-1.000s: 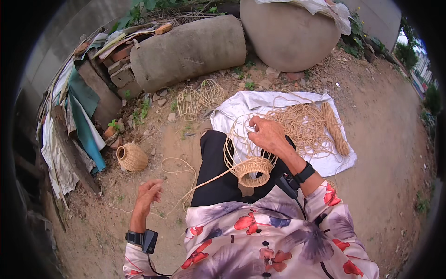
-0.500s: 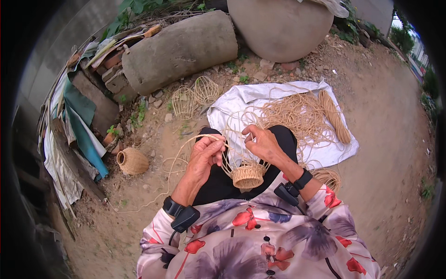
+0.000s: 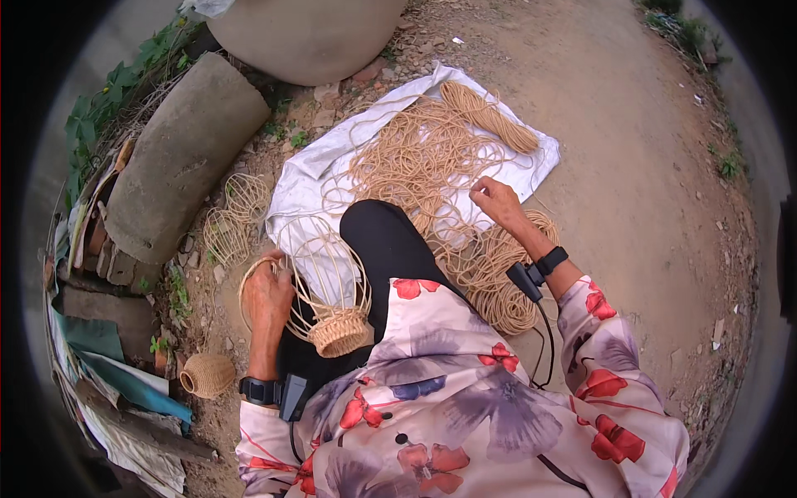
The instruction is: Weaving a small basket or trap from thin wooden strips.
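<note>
A half-woven basket rests against my lap, its tan woven band toward me and its thin bare stakes fanning up and away. My left hand is closed at the left side of these stakes, with a loop of pale strand beside its fingers. Stretched out to the right, my right hand is over the edge of the white sheet, fingers bent and pressed together; whether a strand lies in them is too small to tell. Close by are a loose tangle of tan cord and a coiled heap of cord.
A bundled cord skein lies on the sheet's far part. Two open stake frames and a small finished woven pot sit on the dirt at left. Beyond are a concrete cylinder, a large rounded vessel and stacked boards and cloth.
My right hand has left the basket and reached out right to the cord. My left hand has moved to the stakes' left side. The view has turned rightward.
</note>
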Motion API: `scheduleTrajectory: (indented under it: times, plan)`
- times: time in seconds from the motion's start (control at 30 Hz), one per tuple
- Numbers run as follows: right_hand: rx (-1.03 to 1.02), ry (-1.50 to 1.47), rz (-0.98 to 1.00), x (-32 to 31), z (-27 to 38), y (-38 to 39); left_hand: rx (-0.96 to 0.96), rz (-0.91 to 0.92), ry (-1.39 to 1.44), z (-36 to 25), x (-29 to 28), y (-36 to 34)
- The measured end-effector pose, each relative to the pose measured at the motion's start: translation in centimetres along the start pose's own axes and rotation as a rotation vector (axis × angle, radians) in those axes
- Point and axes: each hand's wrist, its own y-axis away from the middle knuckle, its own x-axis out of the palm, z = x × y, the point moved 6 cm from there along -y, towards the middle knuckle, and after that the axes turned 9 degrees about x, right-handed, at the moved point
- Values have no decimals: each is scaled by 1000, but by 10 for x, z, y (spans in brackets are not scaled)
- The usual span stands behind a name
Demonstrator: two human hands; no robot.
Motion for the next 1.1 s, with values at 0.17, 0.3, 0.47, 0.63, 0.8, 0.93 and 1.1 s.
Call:
scheduleTrajectory:
  times: [0.17, 0.3, 0.47, 0.63, 0.8, 0.93, 1.1]
  plan:
    - [359, 104, 220, 38, -173, 15, 93, 310, -96, 17, 6, -34]
    - [189, 312, 260, 90, -221, 51, -73, 241, 145, 51, 13, -60]
    - [-32, 255, 196, 146, -231, 78, 54, 130, -146, 55, 11, -64]
    - [78, 371, 341, 171, -229, 96, -167, 438, 423, 50, 1, -46]
    - [211, 615, 1035, 182, -277, 173, -243, 398, 675, 51, -3, -36]
    - [204, 638, 1258, 164, -284, 181, -225, 343, 756, 48, 4, -36]
    - [63, 283, 581, 168, -226, 65, -239, 288, 880, 36, 16, -26]
